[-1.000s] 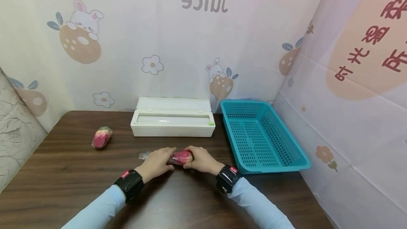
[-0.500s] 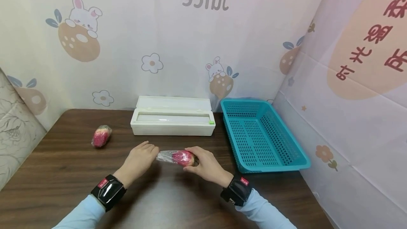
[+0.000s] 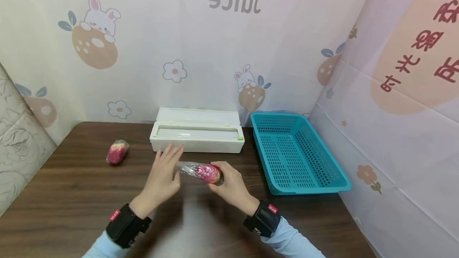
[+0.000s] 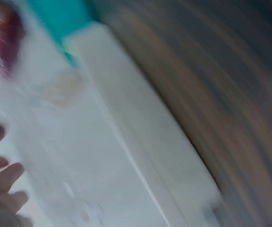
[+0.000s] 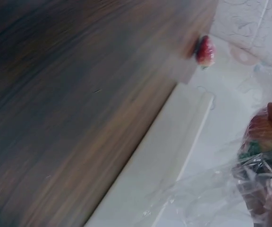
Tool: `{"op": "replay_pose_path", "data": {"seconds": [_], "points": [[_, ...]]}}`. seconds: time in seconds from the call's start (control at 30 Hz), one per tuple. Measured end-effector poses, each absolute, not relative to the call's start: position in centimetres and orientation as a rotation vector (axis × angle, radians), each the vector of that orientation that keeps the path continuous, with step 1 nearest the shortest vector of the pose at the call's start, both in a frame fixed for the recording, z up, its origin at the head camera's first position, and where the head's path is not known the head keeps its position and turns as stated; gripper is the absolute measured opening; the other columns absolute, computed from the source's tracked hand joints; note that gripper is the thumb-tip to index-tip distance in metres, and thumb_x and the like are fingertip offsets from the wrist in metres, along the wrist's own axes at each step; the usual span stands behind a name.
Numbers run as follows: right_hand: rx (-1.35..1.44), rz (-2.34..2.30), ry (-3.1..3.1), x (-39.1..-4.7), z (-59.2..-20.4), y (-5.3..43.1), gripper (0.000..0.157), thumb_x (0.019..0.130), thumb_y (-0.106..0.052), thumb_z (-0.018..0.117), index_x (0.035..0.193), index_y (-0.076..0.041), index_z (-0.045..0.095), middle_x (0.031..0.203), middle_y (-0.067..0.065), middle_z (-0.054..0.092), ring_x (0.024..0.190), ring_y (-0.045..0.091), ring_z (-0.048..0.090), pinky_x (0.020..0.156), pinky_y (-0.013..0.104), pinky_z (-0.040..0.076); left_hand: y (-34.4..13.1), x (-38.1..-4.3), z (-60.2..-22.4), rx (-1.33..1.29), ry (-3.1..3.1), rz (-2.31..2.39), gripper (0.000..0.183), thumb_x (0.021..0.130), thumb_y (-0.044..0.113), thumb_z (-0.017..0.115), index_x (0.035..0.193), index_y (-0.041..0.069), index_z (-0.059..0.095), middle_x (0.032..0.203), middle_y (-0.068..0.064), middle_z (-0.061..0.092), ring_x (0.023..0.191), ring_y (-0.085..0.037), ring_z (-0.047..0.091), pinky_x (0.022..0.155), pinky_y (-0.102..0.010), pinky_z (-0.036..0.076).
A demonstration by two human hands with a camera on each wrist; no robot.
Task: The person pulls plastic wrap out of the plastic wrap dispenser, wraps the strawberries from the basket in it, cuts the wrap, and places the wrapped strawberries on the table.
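Observation:
In the head view, a pink-and-yellow fruit in clear cling film is held above the table. My right hand grips its yellowish end between thumb and fingers. Green leaves show under the film in the right wrist view. From the fruit's left end a twisted tail of film runs toward my left hand. That hand is raised with its fingers straight and spread; whether it touches the film is unclear. Blur softens the left wrist view, where the fruit sits at the upper left.
A white cling film box stands behind my hands with its lid up. Right of it is a teal plastic basket. Another wrapped fruit lies on the left of the wooden table.
My left hand first moved left along the film, drawing it out into a tail, then spread its fingers. The right hand has lifted the fruit and keeps its grip on it.

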State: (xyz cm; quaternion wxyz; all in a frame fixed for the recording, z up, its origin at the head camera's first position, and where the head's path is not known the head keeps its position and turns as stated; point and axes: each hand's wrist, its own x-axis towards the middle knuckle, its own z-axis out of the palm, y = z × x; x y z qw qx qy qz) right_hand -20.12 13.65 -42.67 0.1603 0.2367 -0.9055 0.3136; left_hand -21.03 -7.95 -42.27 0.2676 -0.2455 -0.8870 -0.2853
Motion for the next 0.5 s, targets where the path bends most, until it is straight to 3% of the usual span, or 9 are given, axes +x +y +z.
{"op": "replay_pose_path", "data": {"seconds": [0.07, 0.23, 0.5], "points": [[0.679, 0.899, -2.550, -20.0, -42.5, 13.3, 0.058, 0.065, -0.015, 0.082, 0.116, -0.008, 0.055, 0.110, 0.004, 0.057, 0.098, 0.014, 0.059, 0.082, 0.030, 0.052, -6.4, -20.2, -41.7, -0.676, -2.265, -0.969, 0.056, 0.072, -0.007, 0.058, 0.127, -0.004, 0.049, 0.134, -0.016, 0.048, 0.131, -0.038, 0.033, 0.111, -0.054, 0.010], [0.718, 0.907, -2.468, -19.4, -41.8, 12.3, 0.056, 0.065, -0.015, 0.082, 0.114, -0.006, 0.056, 0.107, 0.004, 0.056, 0.094, 0.013, 0.060, 0.078, 0.027, 0.052, -3.5, -19.3, -41.7, -0.647, -2.084, -1.188, 0.030, 0.090, 0.004, 0.050, 0.118, -0.003, 0.058, 0.122, -0.014, 0.059, 0.126, -0.035, 0.042, 0.107, -0.057, 0.017], [0.749, 1.012, -2.342, -18.4, -41.0, 11.2, 0.055, 0.065, -0.015, 0.083, 0.113, -0.006, 0.058, 0.105, 0.004, 0.057, 0.094, 0.013, 0.059, 0.077, 0.025, 0.052, -2.0, -19.1, -42.8, -0.426, -1.936, -1.611, 0.032, 0.098, 0.004, 0.034, 0.121, -0.001, 0.056, 0.126, -0.016, 0.056, 0.130, -0.034, 0.036, 0.109, -0.053, 0.017]]}}
